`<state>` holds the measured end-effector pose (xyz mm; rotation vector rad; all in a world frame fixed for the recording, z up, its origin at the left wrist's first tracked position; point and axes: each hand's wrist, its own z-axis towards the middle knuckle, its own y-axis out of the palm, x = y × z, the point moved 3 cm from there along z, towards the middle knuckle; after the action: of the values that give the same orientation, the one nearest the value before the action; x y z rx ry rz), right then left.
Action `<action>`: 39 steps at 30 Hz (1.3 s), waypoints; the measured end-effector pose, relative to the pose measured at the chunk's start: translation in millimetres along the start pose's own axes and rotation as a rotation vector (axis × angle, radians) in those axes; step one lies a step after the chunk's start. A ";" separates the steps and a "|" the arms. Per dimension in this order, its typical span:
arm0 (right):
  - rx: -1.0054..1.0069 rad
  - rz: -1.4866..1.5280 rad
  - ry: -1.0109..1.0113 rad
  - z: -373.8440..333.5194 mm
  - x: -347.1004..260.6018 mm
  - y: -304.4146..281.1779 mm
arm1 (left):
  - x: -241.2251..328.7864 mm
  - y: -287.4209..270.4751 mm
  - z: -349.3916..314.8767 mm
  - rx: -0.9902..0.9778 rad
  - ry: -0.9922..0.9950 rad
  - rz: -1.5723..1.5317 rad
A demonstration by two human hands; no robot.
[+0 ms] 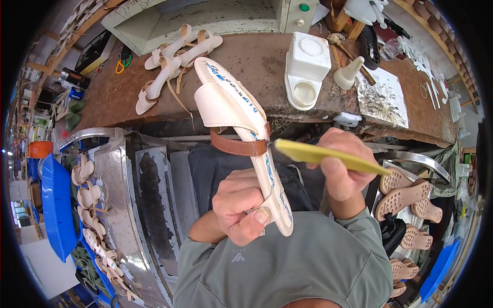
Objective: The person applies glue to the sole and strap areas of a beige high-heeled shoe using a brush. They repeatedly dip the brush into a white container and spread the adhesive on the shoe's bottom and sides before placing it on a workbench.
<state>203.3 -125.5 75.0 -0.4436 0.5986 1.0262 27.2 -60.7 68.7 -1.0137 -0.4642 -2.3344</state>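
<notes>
A cream sandal (223,105) stands tilted in front of me, toe up, its printed long face turned partly toward me. A stitched brown strap (239,145) crosses it near the middle. My left hand (239,205) is closed round the lower, narrow end, thumb in front. My right hand (346,164) grips a flat yellow tool (323,154) between thumb and fingers. The tool's left end comes close to the sandal's edge beside the brown strap; whether they touch I cannot tell. Its exact kind does not show.
On the brown workbench (154,115) lie several cream sandals (169,66), a white container (308,66), a cone-shaped bottle (348,73) and a stained sheet (382,97). Racks with sandals (88,194) and pale soles (403,200) flank me, with a blue tray (56,205) at left.
</notes>
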 end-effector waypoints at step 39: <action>-0.285 0.463 0.096 23.9 7.6 0.0 | 4.1 -4.0 -7.9 0.042 -0.069 0.017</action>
<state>212.2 -106.1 88.2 -0.6233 0.6600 1.5499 18.1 -62.9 66.2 -1.0763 -0.5273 -2.2713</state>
